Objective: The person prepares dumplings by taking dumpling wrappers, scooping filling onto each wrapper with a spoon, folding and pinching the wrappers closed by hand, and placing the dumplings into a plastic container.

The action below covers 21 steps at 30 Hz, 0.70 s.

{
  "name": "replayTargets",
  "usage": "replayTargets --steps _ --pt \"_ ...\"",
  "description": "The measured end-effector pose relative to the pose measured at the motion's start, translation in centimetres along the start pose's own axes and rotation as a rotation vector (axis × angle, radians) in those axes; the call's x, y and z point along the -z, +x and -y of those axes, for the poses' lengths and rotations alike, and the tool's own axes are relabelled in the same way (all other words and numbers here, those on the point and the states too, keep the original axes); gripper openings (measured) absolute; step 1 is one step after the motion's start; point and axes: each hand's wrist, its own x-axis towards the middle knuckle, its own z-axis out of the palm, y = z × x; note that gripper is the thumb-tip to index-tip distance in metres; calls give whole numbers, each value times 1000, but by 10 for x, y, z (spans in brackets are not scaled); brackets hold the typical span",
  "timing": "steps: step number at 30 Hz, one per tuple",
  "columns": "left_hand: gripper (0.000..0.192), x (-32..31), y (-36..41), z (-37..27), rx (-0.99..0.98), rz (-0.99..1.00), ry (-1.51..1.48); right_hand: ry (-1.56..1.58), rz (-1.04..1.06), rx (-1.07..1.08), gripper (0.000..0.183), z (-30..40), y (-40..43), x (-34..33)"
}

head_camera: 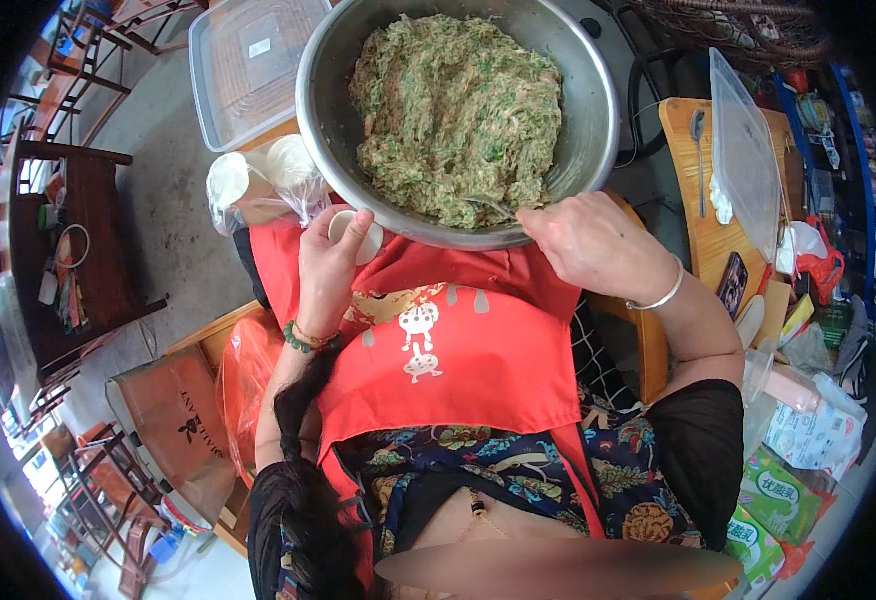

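A round dough wrapper (365,238) rests in my left hand (331,255), pinched under the thumb beside the bowl's near rim. My right hand (595,240) grips the handle of a metal spoon (489,204), whose bowl end touches the filling. That filling (457,112), a green and pale chopped mixture, heaps up inside a large stainless steel bowl (592,142). Left of the bowl, stacks of round wrappers (229,180) sit in clear plastic bags. A red apron (483,352) covers my lap below the bowl.
A clear plastic container (247,75) stands at the upper left. To the right, a wooden surface (682,165) holds a second spoon (699,161), a translucent plastic lid (745,157) and a phone (732,283). An orange plastic bag (247,382) lies at the left, near a wooden chair.
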Motion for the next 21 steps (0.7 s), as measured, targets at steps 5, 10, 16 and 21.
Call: replayTargets --steps 5,10,16,21 --pt "27 0 2 4 13 -9 -41 3 -105 -6 9 -8 1 4" --pt "27 -1 -1 -1 20 -21 -15 72 -295 -71 14 -10 -1 9" --pt "27 -4 -3 -4 31 -17 -16 112 -246 -69 13 -9 -7 1" --pt "27 -3 -2 0 25 -35 -34 134 -353 -9 14 -10 -13 -2"
